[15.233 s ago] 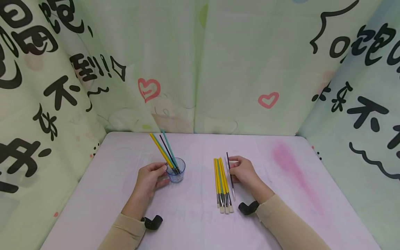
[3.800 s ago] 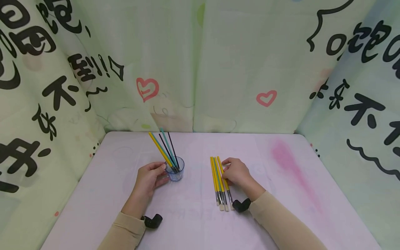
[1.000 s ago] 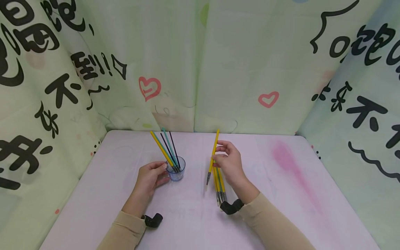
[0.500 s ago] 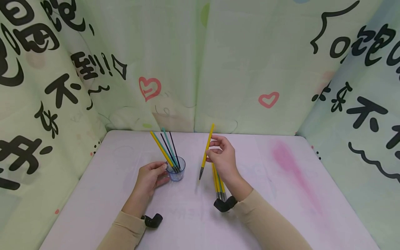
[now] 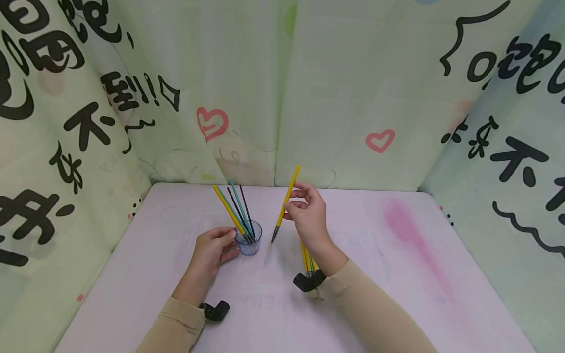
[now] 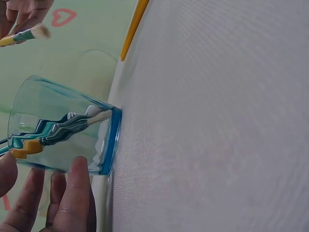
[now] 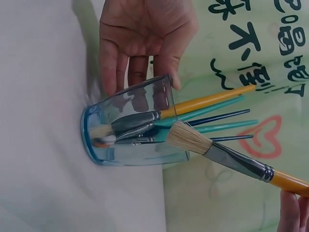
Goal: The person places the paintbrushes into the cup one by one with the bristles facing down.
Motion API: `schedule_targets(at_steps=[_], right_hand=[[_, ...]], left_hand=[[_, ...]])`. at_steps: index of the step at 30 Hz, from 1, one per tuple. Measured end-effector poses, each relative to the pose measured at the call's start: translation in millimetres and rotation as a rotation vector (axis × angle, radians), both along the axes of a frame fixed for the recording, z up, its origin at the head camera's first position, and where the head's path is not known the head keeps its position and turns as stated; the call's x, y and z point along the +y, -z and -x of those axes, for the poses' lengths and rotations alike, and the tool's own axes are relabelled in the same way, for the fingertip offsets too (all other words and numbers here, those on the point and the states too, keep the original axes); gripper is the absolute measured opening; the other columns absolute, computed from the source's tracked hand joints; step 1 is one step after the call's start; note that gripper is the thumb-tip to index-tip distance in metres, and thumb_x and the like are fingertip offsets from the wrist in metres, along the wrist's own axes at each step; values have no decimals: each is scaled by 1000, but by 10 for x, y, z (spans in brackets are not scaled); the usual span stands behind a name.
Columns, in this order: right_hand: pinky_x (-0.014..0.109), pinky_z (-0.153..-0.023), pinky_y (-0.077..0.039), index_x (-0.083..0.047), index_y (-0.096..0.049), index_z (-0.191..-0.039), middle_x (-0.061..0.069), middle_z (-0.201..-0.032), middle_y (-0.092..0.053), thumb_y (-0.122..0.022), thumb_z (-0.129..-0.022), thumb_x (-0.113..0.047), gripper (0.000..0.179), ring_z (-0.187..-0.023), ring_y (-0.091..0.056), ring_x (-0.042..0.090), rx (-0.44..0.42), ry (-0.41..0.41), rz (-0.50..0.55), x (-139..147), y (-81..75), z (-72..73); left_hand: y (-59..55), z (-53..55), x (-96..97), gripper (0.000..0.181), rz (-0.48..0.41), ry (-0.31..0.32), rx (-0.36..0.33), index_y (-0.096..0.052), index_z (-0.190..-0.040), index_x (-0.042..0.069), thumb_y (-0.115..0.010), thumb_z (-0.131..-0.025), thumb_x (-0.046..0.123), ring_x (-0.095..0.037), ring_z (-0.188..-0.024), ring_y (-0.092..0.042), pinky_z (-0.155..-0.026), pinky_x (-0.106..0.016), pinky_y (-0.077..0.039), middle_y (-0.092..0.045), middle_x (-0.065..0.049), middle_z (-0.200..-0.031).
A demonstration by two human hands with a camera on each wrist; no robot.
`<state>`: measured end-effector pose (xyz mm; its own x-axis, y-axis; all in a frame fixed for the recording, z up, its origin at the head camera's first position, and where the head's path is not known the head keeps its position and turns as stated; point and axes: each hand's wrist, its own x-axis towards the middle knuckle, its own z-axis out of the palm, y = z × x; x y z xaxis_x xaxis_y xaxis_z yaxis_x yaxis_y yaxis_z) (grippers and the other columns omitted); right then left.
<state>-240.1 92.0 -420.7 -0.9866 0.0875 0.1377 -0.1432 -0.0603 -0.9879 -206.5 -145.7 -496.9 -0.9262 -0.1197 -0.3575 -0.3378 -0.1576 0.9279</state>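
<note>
A clear bluish cup (image 5: pixel 250 250) stands on the table with several paintbrushes (image 5: pixel 230 210) in it, yellow, teal and dark-handled, bristles down. My left hand (image 5: pixel 214 249) holds the cup's left side, thumb near the rim and fingers along the wall, as the left wrist view shows. My right hand (image 5: pixel 310 215) pinches a yellow paintbrush (image 5: pixel 286 200) in the air right of the cup, bristles pointing down and left. Its pale bristles (image 7: pixel 186 137) overlap the cup's mouth in the right wrist view; whether they touch is unclear.
More paintbrushes (image 5: pixel 306 260) lie side by side on the table under my right forearm, which partly hides them. The pale table (image 5: pixel 185 201) ends at a printed curtain (image 5: pixel 326 98) behind and at both sides. Each wrist wears a black camera (image 5: pixel 216 312).
Over the last second, my right hand has carried the yellow paintbrush up and leftward from the row towards the cup. Earlier, a dark-handled paintbrush joined those in the cup. My left hand has stayed put.
</note>
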Motion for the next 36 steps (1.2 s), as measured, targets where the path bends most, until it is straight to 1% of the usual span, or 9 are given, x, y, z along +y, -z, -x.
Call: schedule_targets(at_steps=[5, 12, 17, 20, 25, 27, 36], right_hand=[[31, -76, -70, -10, -59, -140, 10, -117, -61, -68, -97, 7, 47, -90, -70, 17, 22, -7, 7, -93, -43, 37], [30, -74, -70, -8, -60, -138, 10, -114, -61, -69, -95, 11, 48, -87, -70, 17, 50, 2, 45, -225, -86, 86], [30, -72, -69, -7, -60, -137, 10, -113, -62, -68, -94, 13, 48, -86, -69, 16, 61, 14, 70, -301, -83, 137], [32, -73, -70, -8, -61, -136, 11, -113, -62, -68, -94, 12, 47, -87, -68, 17, 67, 13, 52, -334, -59, 165], [40, -81, -70, -10, -62, -136, 12, -116, -63, -71, -95, 9, 46, -91, -68, 19, 73, -4, -18, -383, 16, 199], [41, -82, -70, -12, -63, -136, 12, -117, -63, -72, -96, 8, 46, -92, -68, 19, 68, -10, -38, -400, 52, 213], [33, -78, -70, -13, -66, -137, 14, -116, -64, -70, -95, 11, 48, -92, -66, 21, 51, -36, -91, -480, 196, 254]], left_hand=[[-9, 3, 6, 29, 8, -3, -10, -73, -131, 2, -71, -105, 15, -20, -99, -70, -92, -40, -69, -71, -15, -123], [-6, -3, 15, 30, -11, -5, -5, -71, -131, -1, -72, -104, 13, -21, -98, -69, -90, -40, -69, -71, -14, -118], [-7, 1, 16, 31, -10, -6, -6, -71, -131, -2, -72, -104, 13, -21, -98, -69, -89, -40, -69, -71, -14, -117], [-13, 4, 19, 30, -2, -9, -13, -72, -131, 0, -72, -104, 14, -22, -99, -68, -89, -39, -69, -71, -14, -118], [0, 17, 18, 29, 9, -9, -15, -73, -131, 2, -71, -104, 14, -22, -102, -68, -90, -39, -69, -71, -14, -122], [3, 18, 15, 29, 9, -8, -13, -72, -131, 2, -71, -105, 15, -22, -102, -68, -90, -39, -69, -71, -15, -123], [1, 17, 6, 29, 12, -8, -20, -73, -130, 2, -72, -104, 16, -22, -102, -69, -92, -40, -68, -71, -16, -125]])
